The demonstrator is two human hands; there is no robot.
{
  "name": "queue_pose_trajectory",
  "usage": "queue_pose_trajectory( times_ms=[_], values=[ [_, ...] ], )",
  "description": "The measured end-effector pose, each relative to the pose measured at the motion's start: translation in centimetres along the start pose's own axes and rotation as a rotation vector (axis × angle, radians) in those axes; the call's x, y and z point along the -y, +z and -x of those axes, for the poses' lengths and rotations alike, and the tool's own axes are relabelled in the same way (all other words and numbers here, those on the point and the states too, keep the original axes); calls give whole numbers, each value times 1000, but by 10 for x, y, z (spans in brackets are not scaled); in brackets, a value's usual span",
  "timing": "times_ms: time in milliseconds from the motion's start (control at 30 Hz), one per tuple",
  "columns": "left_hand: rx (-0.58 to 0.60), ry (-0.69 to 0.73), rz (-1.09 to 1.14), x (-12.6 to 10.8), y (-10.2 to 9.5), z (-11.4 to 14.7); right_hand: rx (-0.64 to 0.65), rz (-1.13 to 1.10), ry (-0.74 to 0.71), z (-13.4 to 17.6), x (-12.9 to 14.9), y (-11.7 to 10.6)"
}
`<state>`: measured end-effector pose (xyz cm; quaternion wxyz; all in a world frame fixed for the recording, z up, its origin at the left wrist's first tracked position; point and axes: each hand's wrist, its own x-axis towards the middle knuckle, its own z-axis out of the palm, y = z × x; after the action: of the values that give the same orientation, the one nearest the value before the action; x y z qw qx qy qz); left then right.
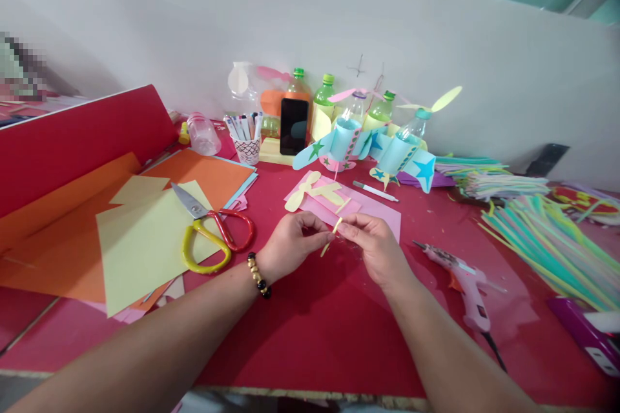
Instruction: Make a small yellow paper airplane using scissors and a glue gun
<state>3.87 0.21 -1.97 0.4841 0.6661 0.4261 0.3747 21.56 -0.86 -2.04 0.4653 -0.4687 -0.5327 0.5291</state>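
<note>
Between my two hands is a narrow strip of pale yellow paper [326,248]. My left hand [294,246], with a beaded bracelet at its wrist, pinches the strip from the left. From the right, the thumb and fingers of my right hand [371,242] close on its upper end. Just beyond my fingers, a yellow paper propeller [304,192] and other yellow cut pieces lie on pink paper [382,210]. To the left, large scissors [206,219] with one red and one yellow handle rest on a pale yellow sheet [145,251].
A pink glue gun [460,277] lies right of my right hand. Behind stand bottle airplanes [346,139], a phone [294,126] and a cup of pens [247,148]. Coloured strips [557,245] are heaped at right, orange paper [58,251] at left.
</note>
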Motion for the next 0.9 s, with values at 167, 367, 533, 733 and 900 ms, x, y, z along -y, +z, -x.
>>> queue_pose_trajectory(
  times_ms=[167,367,533,733,900],
  values=[
    [-16,-5,-96,-1,0,0,-32,104,-35,1,0,1],
    [15,-32,-29,1,1,0,-140,170,-104,1,4,1],
    [52,-133,276,3,-1,-1,-215,84,-163,-3,1,-3],
    [38,-187,474,1,-2,-3,-39,113,-124,1,3,2],
    [21,-160,504,1,-2,-3,102,132,-2,5,7,10]
  ],
)
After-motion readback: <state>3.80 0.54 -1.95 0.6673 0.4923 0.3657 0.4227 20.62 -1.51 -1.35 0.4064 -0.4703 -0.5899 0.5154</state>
